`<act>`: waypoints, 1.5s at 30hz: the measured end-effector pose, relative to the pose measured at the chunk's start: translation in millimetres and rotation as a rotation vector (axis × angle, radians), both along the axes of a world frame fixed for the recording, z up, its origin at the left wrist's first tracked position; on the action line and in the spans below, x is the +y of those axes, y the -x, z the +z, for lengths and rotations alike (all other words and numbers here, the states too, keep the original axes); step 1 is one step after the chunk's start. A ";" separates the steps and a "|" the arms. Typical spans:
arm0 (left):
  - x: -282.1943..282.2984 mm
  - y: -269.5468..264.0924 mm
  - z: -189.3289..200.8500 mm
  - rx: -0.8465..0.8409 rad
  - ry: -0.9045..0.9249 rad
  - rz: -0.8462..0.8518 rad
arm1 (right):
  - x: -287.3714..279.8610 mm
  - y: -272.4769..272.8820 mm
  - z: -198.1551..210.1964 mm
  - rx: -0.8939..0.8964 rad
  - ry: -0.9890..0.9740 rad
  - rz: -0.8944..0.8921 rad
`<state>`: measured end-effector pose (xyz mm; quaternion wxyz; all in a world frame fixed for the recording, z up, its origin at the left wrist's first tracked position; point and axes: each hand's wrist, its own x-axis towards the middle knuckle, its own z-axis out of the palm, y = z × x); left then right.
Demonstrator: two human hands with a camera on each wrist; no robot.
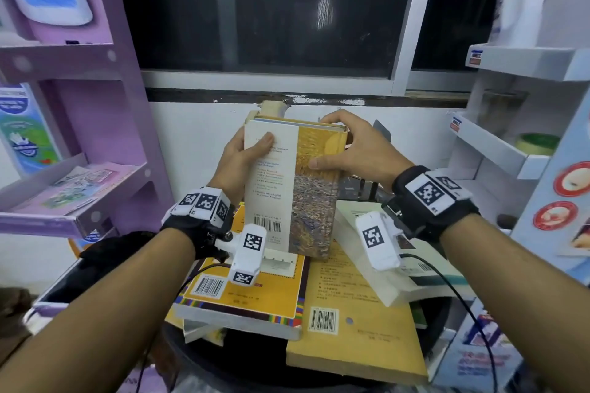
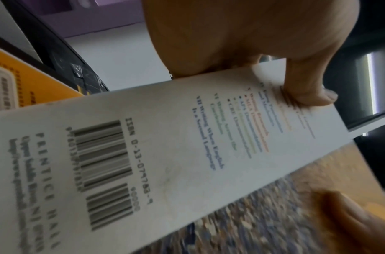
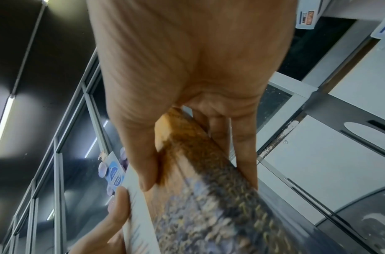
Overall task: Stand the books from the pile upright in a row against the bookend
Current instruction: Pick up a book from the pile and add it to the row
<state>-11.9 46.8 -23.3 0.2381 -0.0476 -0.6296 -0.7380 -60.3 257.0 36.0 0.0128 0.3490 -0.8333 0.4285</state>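
I hold a thick book (image 1: 293,188) upright in both hands above the pile, its white and painted-field back cover facing me. My left hand (image 1: 244,153) grips its left edge, thumb (image 2: 304,91) flat on the white cover (image 2: 165,146). My right hand (image 1: 348,150) grips the top right corner and spine (image 3: 209,171), thumb on the painted cover, fingers (image 3: 243,151) behind. Below lie a yellow book (image 1: 245,293) with a barcode, a tan book (image 1: 354,325) and a white book (image 1: 383,268), all flat. The grey bookend (image 1: 383,131) peeks out behind my right hand.
A purple display shelf (image 1: 79,124) stands at the left and a white shelf unit (image 1: 510,143) at the right. A dark window and white wall (image 1: 198,143) are behind. The pile rests on a round black table (image 1: 249,357).
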 end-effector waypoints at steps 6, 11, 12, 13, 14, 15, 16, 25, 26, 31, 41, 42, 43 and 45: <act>-5.7 -2.2 4.0 -0.045 0.012 -0.031 | -8.9 -15.6 7.4 0.069 -0.063 0.019; -6.3 -1.9 5.5 -0.040 -0.015 -0.011 | -19.6 -32.1 9.6 0.145 -0.063 -0.023; -6.1 -2.8 5.2 -0.043 -0.018 -0.012 | -21.7 -34.5 9.5 0.153 -0.059 -0.035; -6.0 -3.4 5.2 -0.043 -0.016 -0.011 | -23.9 -36.4 9.6 0.155 -0.054 -0.048; -5.8 -4.0 4.8 -0.044 -0.009 -0.007 | -26.7 -38.1 8.9 0.150 -0.044 -0.058; -5.7 -4.4 4.4 -0.047 0.000 0.001 | -29.7 -39.6 7.7 0.142 -0.030 -0.067; -5.4 -4.6 4.4 -0.049 0.010 0.010 | -33.0 -40.6 6.4 0.138 -0.016 -0.080; -2.9 -10.0 -1.4 -0.026 0.033 0.045 | -36.5 -50.7 14.6 0.083 -0.046 -0.102; -2.9 -10.1 -2.4 -0.022 0.033 0.048 | -36.5 -52.2 13.8 0.079 -0.047 -0.102; -4.4 -14.1 -5.9 -0.003 0.001 0.028 | -37.0 -59.5 9.7 0.100 -0.072 -0.098; -5.3 -25.8 -7.0 0.030 0.071 0.071 | -41.4 -71.1 5.3 0.171 -0.077 -0.108; -7.3 -25.6 -6.9 0.022 0.086 0.079 | -41.4 -71.6 5.3 0.169 -0.068 -0.105; -9.4 -25.8 -6.5 0.007 0.092 0.090 | -41.1 -72.2 5.4 0.170 -0.057 -0.102; -11.6 -25.2 -6.2 -0.020 0.074 0.138 | -39.8 -72.2 4.8 0.164 -0.039 -0.102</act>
